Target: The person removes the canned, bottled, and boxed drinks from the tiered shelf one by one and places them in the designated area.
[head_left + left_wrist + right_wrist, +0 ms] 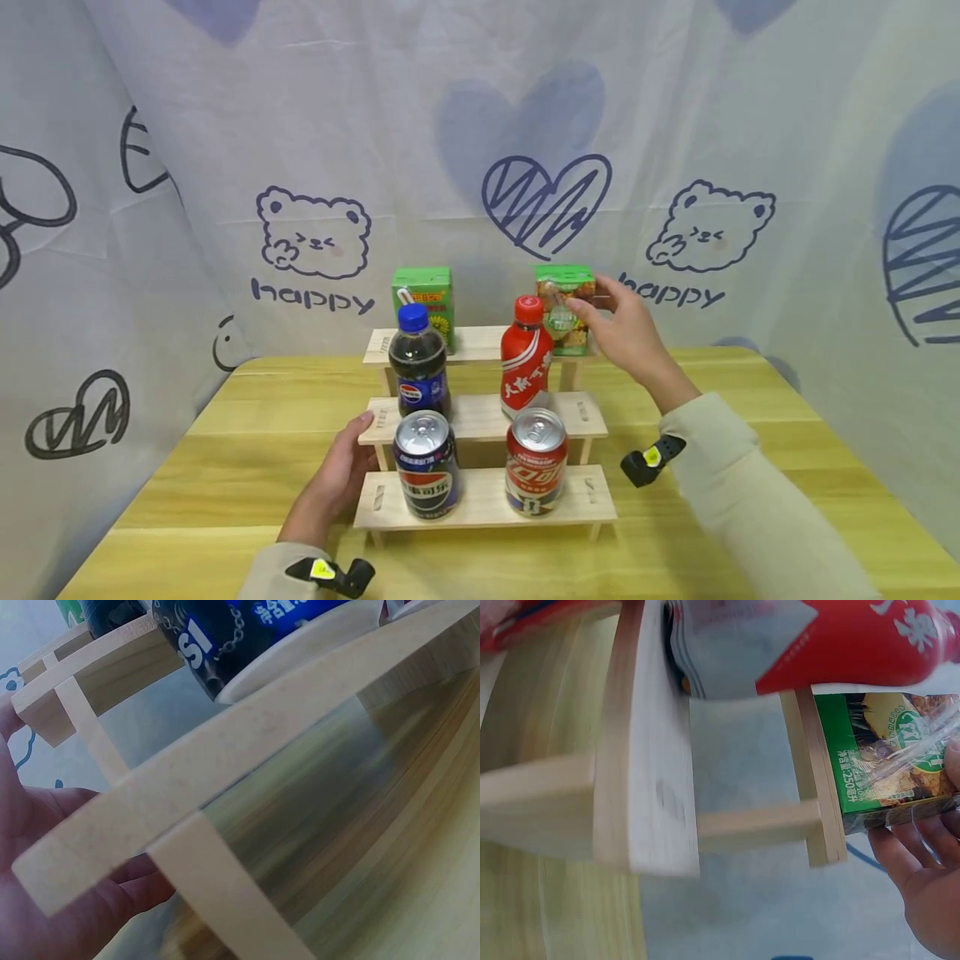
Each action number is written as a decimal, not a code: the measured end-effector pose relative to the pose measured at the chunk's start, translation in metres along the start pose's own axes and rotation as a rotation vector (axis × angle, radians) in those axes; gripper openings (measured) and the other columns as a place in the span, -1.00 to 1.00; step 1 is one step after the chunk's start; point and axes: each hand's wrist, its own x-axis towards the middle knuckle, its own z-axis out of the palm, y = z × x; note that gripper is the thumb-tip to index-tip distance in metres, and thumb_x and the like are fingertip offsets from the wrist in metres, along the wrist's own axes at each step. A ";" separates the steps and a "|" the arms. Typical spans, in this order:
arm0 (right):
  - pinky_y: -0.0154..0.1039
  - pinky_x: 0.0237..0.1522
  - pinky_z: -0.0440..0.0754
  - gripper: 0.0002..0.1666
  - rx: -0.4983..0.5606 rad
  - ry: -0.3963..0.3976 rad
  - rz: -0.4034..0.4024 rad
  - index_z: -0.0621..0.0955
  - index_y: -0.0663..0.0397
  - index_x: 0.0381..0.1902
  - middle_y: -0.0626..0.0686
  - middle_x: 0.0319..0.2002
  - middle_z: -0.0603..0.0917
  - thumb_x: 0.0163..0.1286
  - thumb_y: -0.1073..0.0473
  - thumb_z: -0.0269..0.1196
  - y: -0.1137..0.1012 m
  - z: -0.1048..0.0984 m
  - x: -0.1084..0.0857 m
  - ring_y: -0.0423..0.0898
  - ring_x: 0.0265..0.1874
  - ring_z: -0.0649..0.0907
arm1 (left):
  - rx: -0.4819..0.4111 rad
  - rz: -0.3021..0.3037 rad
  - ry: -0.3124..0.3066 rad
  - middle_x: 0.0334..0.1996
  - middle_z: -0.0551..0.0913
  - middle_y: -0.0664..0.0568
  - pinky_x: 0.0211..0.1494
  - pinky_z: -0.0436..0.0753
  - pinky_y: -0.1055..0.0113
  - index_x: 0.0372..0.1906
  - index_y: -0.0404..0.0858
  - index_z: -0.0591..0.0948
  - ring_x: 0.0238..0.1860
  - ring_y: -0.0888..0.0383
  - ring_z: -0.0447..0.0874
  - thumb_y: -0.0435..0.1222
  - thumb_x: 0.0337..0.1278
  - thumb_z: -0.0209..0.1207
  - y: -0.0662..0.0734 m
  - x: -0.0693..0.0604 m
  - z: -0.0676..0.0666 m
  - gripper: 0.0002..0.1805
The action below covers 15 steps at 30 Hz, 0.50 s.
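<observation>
A three-tier wooden rack (480,500) stands on the table. On its top tier, at the right, my right hand (626,329) grips a green and brown drink carton (572,333); the right wrist view shows the fingers (900,859) along the side of the carton (892,750). My left hand (341,471) holds the left end of the middle tier (382,417). In the left wrist view that hand (67,900) lies around the rack's end (82,859), partly hidden behind the wood.
Another green carton (423,287) is on the top tier's left. A dark cola bottle (420,358) and a red bottle (525,367) stand on the middle tier, a dark can (426,467) and a red can (536,462) on the bottom one. A printed curtain (450,125) hangs behind.
</observation>
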 end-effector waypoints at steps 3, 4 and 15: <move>0.09 0.12 0.47 -0.27 -0.023 0.024 0.008 0.30 0.09 0.35 0.17 0.19 0.47 0.35 -0.15 0.13 0.005 -0.007 -0.002 0.13 0.21 0.44 | 0.015 0.004 0.000 0.29 0.29 -0.21 0.34 0.20 -0.04 0.40 -0.17 0.14 0.29 -0.16 0.25 0.24 0.26 -0.22 0.000 0.000 0.001 -0.22; 0.10 0.12 0.47 -0.28 -0.029 0.031 0.011 0.29 0.09 0.35 0.18 0.19 0.47 0.35 -0.15 0.12 0.006 -0.010 -0.003 0.13 0.21 0.43 | 0.014 0.004 -0.002 0.30 0.28 -0.21 0.36 0.18 -0.05 0.41 -0.18 0.12 0.31 -0.16 0.23 0.23 0.26 -0.22 0.001 0.000 0.001 -0.22; 0.12 0.08 0.48 -0.25 -0.058 0.092 0.038 0.31 0.09 0.34 0.18 0.15 0.47 0.34 -0.21 0.10 0.024 -0.042 -0.011 0.14 0.18 0.43 | 0.037 0.031 -0.052 0.33 0.21 -0.28 0.33 0.20 -0.01 0.42 -0.26 0.08 0.31 -0.16 0.19 0.23 0.30 -0.26 0.008 -0.008 0.002 -0.19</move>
